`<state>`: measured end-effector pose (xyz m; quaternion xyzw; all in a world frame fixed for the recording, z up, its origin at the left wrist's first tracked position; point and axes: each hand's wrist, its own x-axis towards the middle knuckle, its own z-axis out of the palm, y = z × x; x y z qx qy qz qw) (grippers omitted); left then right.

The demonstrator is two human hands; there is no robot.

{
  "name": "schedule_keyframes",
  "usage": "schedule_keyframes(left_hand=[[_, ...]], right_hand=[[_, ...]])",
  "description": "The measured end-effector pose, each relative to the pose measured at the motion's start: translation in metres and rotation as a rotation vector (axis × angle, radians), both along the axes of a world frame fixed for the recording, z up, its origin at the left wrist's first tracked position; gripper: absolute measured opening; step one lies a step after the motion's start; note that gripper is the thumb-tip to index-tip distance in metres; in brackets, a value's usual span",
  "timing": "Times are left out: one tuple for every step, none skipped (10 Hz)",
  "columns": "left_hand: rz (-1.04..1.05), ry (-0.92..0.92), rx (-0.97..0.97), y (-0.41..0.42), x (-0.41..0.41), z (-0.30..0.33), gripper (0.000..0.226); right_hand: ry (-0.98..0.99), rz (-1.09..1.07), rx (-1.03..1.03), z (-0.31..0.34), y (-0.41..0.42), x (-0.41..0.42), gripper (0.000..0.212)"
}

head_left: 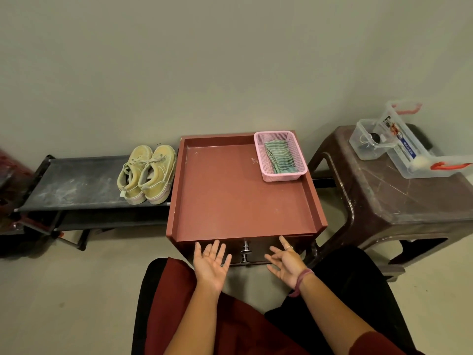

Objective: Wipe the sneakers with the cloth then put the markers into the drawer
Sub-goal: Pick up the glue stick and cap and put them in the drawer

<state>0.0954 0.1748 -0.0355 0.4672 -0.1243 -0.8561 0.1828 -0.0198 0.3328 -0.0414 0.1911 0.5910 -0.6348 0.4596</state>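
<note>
Both hands hover palm-up and empty in front of the closed drawer of a reddish-brown cabinet: the left hand with fingers spread just left of the two chrome knobs, the right hand with fingers loosely splayed just right of them. Neither touches the drawer front. The right hand wears a ring and a pink band circles its wrist.

The striped green cloth lies folded in a pink plastic basket at the far right corner of the cabinet's rimmed top, well beyond the right hand. The pair of yellowish sneakers stands side by side, toes toward the camera, on a low black shoe rack just left of the cabinet, well away from the left hand.

On a brown plastic stool to the right sit a clear storage box with red latches and a smaller clear tub touching it. Their contents are too small and blurred to tell, so markers cannot be made out for certain. The box's right end is cut off by the frame edge.

The person's lap, in dark red and black clothing, fills the lower frame beneath the forearms.
</note>
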Motion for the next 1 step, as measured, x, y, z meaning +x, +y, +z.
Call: schedule_keyframes(left_hand=[[-0.030,-0.043,-0.071,0.0023,0.0059,0.0079,0.062]], right_hand=[[0.048,0.025,-0.001,0.0099,0.0046,0.0000,0.065]])
